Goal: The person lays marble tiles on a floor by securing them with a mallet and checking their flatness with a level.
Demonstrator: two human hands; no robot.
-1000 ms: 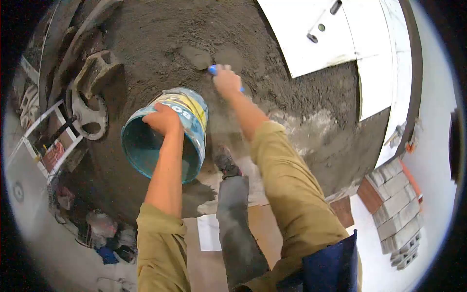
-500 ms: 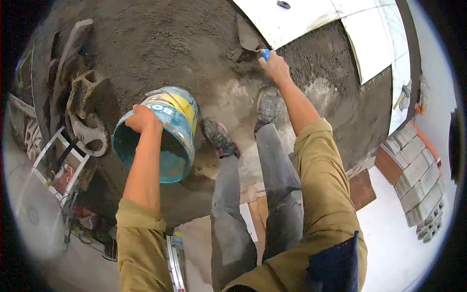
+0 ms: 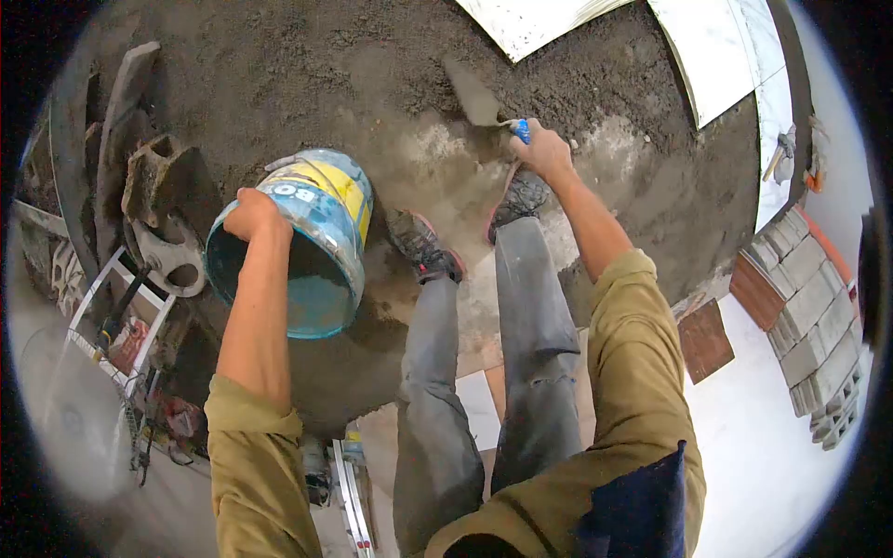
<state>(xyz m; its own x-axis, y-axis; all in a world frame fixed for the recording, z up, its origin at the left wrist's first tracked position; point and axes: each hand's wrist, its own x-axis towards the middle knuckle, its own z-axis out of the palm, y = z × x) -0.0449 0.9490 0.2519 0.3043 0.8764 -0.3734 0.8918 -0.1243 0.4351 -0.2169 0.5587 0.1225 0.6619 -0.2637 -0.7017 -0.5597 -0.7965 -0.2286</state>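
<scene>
My left hand (image 3: 255, 216) grips the rim of a blue bucket (image 3: 346, 244) with a yellow label, which is tilted so its mouth faces me. Grey residue coats its inner wall. Wrapped round the blue handle of a pointed trowel is my right hand (image 3: 542, 152). The trowel's blade (image 3: 473, 96) points up and left, close over the dark mortar bed (image 3: 372, 70). White tiles (image 3: 530, 23) with a stepped edge lie beyond the blade. My two shoes (image 3: 430, 246) stand on the mortar-smeared floor between bucket and trowel.
Broken concrete blocks (image 3: 158, 186) and a pale ring-shaped piece (image 3: 181, 260) lie at the left, by a white metal frame (image 3: 116, 270). Grey blocks (image 3: 809, 312) are stacked at the right. A reddish-brown tile (image 3: 705, 340) rests nearby, and an aluminium bar (image 3: 351, 498) lies below.
The trowel has moved away from the tile corner, down and left over the mortar, its blade now lying more sideways. The bucket, still in my left hand, has shifted slightly left and up in view.
</scene>
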